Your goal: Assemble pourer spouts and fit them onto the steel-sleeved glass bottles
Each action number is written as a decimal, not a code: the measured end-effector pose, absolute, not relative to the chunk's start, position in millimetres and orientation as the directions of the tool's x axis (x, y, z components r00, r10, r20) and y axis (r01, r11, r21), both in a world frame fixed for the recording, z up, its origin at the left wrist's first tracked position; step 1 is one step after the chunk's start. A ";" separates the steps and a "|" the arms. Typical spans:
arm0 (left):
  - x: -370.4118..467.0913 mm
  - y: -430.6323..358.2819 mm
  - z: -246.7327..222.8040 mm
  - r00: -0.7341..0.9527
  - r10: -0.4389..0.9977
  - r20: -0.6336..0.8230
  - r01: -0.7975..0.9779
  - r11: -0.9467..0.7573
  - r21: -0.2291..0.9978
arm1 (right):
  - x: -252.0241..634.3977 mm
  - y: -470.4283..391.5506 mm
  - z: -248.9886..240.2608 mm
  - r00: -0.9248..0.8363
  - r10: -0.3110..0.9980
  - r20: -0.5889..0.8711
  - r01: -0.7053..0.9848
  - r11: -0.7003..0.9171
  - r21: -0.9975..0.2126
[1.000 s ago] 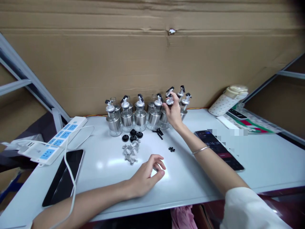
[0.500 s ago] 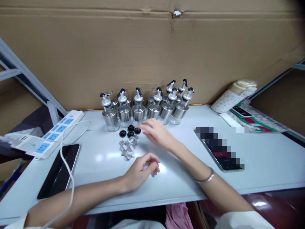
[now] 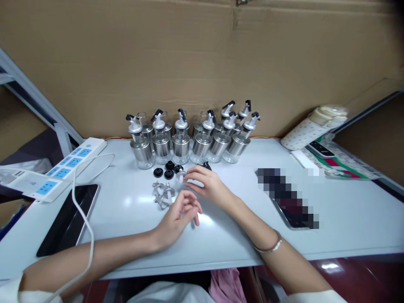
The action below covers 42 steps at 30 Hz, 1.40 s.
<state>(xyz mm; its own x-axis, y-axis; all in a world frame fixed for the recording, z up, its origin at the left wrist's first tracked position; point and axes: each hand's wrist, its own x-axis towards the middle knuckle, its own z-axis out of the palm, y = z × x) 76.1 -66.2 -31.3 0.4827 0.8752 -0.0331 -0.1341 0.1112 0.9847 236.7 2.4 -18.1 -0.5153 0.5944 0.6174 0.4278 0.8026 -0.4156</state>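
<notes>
Pinching a silver fitting [image 3: 180, 177], the right hand [image 3: 212, 185] is hovering beside black stoppers [image 3: 168, 174]; the left hand [image 3: 174, 219] is curling, its contents unclear. Spout-topped bottles [image 3: 181, 148] are fronting bare-necked ones [image 3: 147, 129], while more silver pieces [image 3: 163, 198] are lying loose on the table [image 3: 233, 235].

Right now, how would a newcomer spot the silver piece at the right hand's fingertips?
On the pale table, find the row of bottles before the cardboard. Just in front sit small black caps. The silver piece is beside them, at the right hand's fingertips, apart from the other silver pieces clustered farther left.
</notes>
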 end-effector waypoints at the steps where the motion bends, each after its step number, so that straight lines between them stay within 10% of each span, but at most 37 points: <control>1: 76.5 -66.3 -31.7 0.434 0.901 -0.011 -0.170 0.094 0.981 | 238.0 0.4 -15.7 -0.477 0.579 0.661 0.418 0.811 -0.409; 14: 76.5 -68.3 -40.2 0.141 0.987 0.078 -0.194 -0.050 0.980 | 232.7 -25.5 -9.5 -0.560 0.472 0.681 0.318 0.881 -0.350; 28: 74.7 -70.3 -33.0 0.306 0.950 0.059 -0.251 0.021 0.968 | 265.0 -9.6 15.5 -0.422 0.564 0.710 0.613 0.754 -0.235; 35: 75.8 -69.4 -38.7 0.317 0.948 0.043 -0.244 0.038 0.969 | 296.8 8.1 18.4 -0.429 0.867 0.255 0.678 0.495 -0.543; 42: 75.9 -66.5 -39.6 0.395 0.918 -0.009 -0.217 0.103 0.971 | 312.9 11.9 13.6 -0.445 0.874 -0.195 0.745 0.240 -0.622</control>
